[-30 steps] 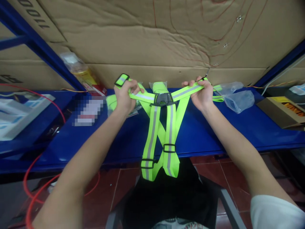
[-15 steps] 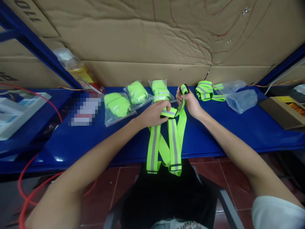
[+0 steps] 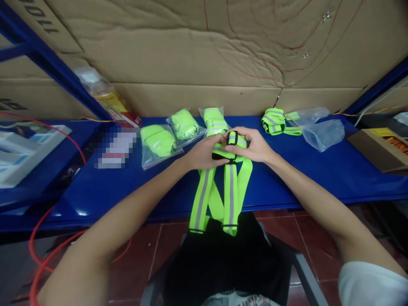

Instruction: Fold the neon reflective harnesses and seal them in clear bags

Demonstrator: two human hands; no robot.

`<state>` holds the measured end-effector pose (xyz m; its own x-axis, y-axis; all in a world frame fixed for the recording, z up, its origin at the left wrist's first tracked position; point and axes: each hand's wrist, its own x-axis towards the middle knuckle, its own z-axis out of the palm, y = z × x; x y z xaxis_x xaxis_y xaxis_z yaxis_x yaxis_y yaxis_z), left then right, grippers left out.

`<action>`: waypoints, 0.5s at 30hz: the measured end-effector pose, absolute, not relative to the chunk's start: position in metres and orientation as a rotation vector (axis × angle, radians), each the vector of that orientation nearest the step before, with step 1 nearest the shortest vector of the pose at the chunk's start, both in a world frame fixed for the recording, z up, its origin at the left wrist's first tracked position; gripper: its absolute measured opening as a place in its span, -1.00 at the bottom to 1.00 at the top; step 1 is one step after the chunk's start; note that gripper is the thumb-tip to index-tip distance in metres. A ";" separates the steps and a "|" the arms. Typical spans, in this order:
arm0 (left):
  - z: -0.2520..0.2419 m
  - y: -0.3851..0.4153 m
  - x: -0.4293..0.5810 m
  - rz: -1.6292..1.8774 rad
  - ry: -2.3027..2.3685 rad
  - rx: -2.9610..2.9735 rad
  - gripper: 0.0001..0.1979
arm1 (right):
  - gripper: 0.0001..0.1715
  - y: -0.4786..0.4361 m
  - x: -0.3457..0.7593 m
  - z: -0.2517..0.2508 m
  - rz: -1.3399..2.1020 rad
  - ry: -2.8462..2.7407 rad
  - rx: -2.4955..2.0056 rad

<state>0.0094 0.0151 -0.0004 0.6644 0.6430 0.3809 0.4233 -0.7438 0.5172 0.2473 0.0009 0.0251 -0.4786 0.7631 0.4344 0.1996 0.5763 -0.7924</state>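
Note:
A neon-green reflective strap harness (image 3: 201, 199) with grey stripes and black buckles lies between my hands. Its long straps hang over the table's front edge toward my lap. My left hand (image 3: 204, 152) is closed on the folded upper part of the harness. My right hand (image 3: 253, 145) pinches a folded end with a black buckle, pressed close against the part in the left hand. The fingertips of both hands nearly meet. Just behind them lies a bagged green strap bundle (image 3: 214, 119), partly covered by the left hand.
Two more bagged bundles (image 3: 158, 140) (image 3: 183, 123) lie to the left. A loose green strap bundle (image 3: 274, 121) and clear plastic bags (image 3: 323, 134) lie at the right. A bottle (image 3: 105, 93) stands back left, an open cardboard box (image 3: 372, 148) far right. Cardboard (image 3: 178, 55) backs the blue table (image 3: 287, 170).
My right hand has moved left and slightly down, bringing its folded strap end against the part in my left hand. The hanging straps have shifted slightly left.

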 end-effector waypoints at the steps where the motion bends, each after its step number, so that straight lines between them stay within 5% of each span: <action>1: 0.001 0.014 0.009 0.787 0.848 2.458 -0.50 | -0.49 0.001 0.248 0.025 0.858 -1.978 -0.773; 15: -0.003 0.013 0.008 0.831 0.957 2.395 -0.37 | -0.51 0.007 0.252 0.034 1.204 -1.920 -0.737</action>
